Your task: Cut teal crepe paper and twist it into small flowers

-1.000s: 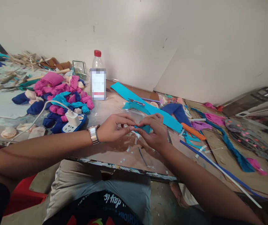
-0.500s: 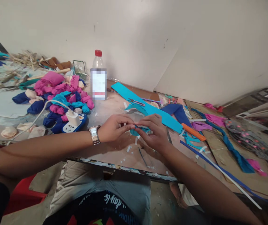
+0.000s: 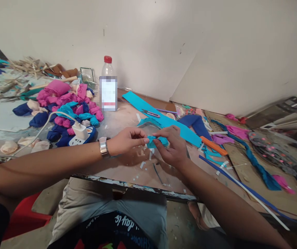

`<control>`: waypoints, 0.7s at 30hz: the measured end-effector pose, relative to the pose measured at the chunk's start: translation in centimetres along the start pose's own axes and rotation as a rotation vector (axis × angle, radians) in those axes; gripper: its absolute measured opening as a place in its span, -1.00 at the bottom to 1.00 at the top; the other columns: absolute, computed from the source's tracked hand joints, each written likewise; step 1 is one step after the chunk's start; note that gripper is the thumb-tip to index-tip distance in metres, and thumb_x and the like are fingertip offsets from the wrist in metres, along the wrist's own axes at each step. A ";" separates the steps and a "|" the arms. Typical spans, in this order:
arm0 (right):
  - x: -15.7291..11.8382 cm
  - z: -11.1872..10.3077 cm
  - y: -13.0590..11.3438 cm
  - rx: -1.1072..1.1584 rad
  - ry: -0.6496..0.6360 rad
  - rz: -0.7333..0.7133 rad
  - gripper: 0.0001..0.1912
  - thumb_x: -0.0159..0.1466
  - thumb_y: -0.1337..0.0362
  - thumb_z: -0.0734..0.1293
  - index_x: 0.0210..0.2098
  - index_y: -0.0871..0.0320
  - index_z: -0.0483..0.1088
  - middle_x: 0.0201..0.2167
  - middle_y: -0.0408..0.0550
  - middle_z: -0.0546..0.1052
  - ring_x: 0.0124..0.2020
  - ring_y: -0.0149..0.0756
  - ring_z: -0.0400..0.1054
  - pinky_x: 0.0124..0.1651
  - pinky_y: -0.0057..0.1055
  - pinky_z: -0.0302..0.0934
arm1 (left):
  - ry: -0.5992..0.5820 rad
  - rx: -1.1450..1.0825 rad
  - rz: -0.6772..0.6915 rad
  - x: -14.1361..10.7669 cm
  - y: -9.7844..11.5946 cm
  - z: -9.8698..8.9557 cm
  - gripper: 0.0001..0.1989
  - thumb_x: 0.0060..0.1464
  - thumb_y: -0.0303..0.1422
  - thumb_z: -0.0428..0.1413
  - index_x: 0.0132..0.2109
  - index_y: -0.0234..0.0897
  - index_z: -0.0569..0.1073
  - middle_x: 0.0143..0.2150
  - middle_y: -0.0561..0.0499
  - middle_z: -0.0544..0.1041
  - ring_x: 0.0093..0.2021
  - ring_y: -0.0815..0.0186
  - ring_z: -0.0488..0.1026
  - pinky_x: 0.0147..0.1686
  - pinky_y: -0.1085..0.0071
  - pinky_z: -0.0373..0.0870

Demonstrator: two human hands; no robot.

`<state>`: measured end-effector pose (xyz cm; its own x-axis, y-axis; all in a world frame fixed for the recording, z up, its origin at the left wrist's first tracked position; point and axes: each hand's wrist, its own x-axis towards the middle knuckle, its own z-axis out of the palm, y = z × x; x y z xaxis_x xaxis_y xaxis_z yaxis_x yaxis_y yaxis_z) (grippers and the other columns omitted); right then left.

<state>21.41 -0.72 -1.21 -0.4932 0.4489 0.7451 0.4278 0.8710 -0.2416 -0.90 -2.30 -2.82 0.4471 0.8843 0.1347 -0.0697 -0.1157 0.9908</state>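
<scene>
A small crumpled turquoise piece of fabric or crepe paper is between my hands, just above the table. My left hand, with a metal watch on its wrist, pinches thumb and forefinger together at the piece's left end. On the other side, my right hand grips it between thumb and fingers; part of the piece is hidden there. Just behind lies a curved turquoise strip. A long flat turquoise strip slants across the table, with small thread snips on it.
Pink, blue and turquoise bundles are heaped at left beside a power strip with a white plug. A red-capped bottle stands behind a phone-like screen. At right lie an orange-handled cutter and a twisted teal strip.
My fingertips have moved slightly apart, and more of the turquoise piece shows between them. The surrounding things have stayed put; the view has shifted slightly.
</scene>
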 end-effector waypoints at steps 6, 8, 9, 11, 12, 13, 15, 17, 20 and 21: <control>-0.1 -0.1 0.0 0.019 -0.010 0.030 -0.89 0.44 0.18 0.32 -0.14 0.05 0.44 -0.29 -0.08 0.63 -0.26 -0.18 0.51 0.00 -0.12 0.18 | 0.011 -0.228 -0.087 0.0 0.5 0.4 -0.59 0.03 -0.05 0.40 -0.27 -0.32 0.52 -0.38 0.07 0.50 -0.39 0.43 0.38 -0.34 0.45 0.32; -0.1 0.0 0.0 0.030 -0.002 0.025 -0.89 0.44 0.17 0.32 -0.14 0.05 0.44 -0.30 -0.08 0.63 -0.27 -0.19 0.50 0.00 -0.12 0.18 | 0.008 -0.315 -0.132 0.0 0.5 0.5 -0.58 -0.02 -0.06 0.42 -0.29 -0.32 0.52 -0.39 0.07 0.49 -0.37 0.41 0.41 -0.36 0.46 0.30; -0.1 0.0 0.0 0.035 -0.001 0.020 -0.90 0.44 0.18 0.33 -0.15 0.04 0.44 -0.30 -0.09 0.63 -0.27 -0.19 0.50 0.00 -0.12 0.17 | 0.007 -0.348 -0.153 0.0 0.5 0.6 -0.58 -0.03 -0.07 0.43 -0.30 -0.32 0.51 -0.40 0.07 0.49 -0.37 0.41 0.42 -0.36 0.46 0.30; -0.1 0.0 0.0 0.048 -0.003 0.005 -0.92 0.43 0.19 0.35 -0.16 0.04 0.45 -0.30 -0.10 0.63 -0.28 -0.20 0.50 0.00 -0.12 0.17 | 0.016 -0.385 -0.187 0.0 0.5 0.6 -0.59 -0.03 -0.08 0.43 -0.32 -0.32 0.52 -0.40 0.06 0.49 -0.38 0.42 0.41 -0.37 0.46 0.30; -0.1 0.0 0.0 0.054 -0.009 -0.001 -0.93 0.42 0.20 0.35 -0.16 0.03 0.45 -0.30 -0.10 0.64 -0.27 -0.20 0.50 0.00 -0.12 0.17 | 0.028 -0.390 -0.196 0.0 0.5 0.6 -0.59 -0.03 -0.08 0.43 -0.33 -0.33 0.52 -0.40 0.06 0.49 -0.39 0.42 0.40 -0.38 0.46 0.30; -0.1 0.0 0.0 0.059 -0.016 -0.005 -0.93 0.42 0.20 0.36 -0.16 0.03 0.46 -0.30 -0.10 0.64 -0.27 -0.20 0.51 -0.01 -0.12 0.18 | 0.042 -0.388 -0.201 0.1 0.4 0.6 -0.60 -0.04 -0.09 0.43 -0.33 -0.33 0.52 -0.40 0.06 0.49 -0.39 0.43 0.39 -0.38 0.47 0.30; -0.1 0.1 0.1 0.065 -0.032 -0.006 -0.93 0.41 0.19 0.37 -0.17 0.03 0.47 -0.30 -0.10 0.64 -0.27 -0.19 0.52 -0.01 -0.12 0.20 | 0.061 -0.377 -0.209 0.1 0.2 0.6 -0.61 -0.05 -0.10 0.44 -0.35 -0.33 0.53 -0.40 0.06 0.48 -0.40 0.43 0.38 -0.39 0.47 0.29; -0.2 0.0 0.1 0.070 -0.041 -0.005 -0.92 0.41 0.18 0.37 -0.18 0.03 0.47 -0.30 -0.10 0.65 -0.26 -0.19 0.52 0.00 -0.12 0.20 | 0.058 -0.363 -0.217 0.1 0.0 0.6 -0.59 -0.05 -0.08 0.43 -0.35 -0.34 0.52 -0.40 0.06 0.48 -0.39 0.43 0.39 -0.38 0.46 0.31; -0.2 0.0 0.1 0.070 -0.044 -0.010 -0.93 0.41 0.19 0.38 -0.18 0.03 0.48 -0.30 -0.11 0.65 -0.26 -0.20 0.52 0.01 -0.12 0.20 | 0.016 -0.323 -0.232 0.0 -0.3 0.6 -0.56 -0.01 -0.03 0.40 -0.35 -0.33 0.50 -0.39 0.07 0.47 -0.39 0.42 0.40 -0.34 0.44 0.33; -0.1 0.0 0.0 0.066 -0.042 -0.009 -0.93 0.41 0.20 0.38 -0.18 0.03 0.48 -0.30 -0.11 0.65 -0.26 -0.20 0.52 0.01 -0.13 0.20 | 0.008 -0.303 -0.234 0.0 -0.4 0.5 -0.55 0.02 -0.01 0.38 -0.35 -0.33 0.49 -0.40 0.07 0.46 -0.39 0.42 0.40 -0.34 0.43 0.33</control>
<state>21.52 -0.77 -1.28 -0.5288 0.4474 0.7212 0.3728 0.8858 -0.2762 -0.38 -2.45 -3.23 0.4753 0.8746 -0.0958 -0.2275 0.2273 0.9469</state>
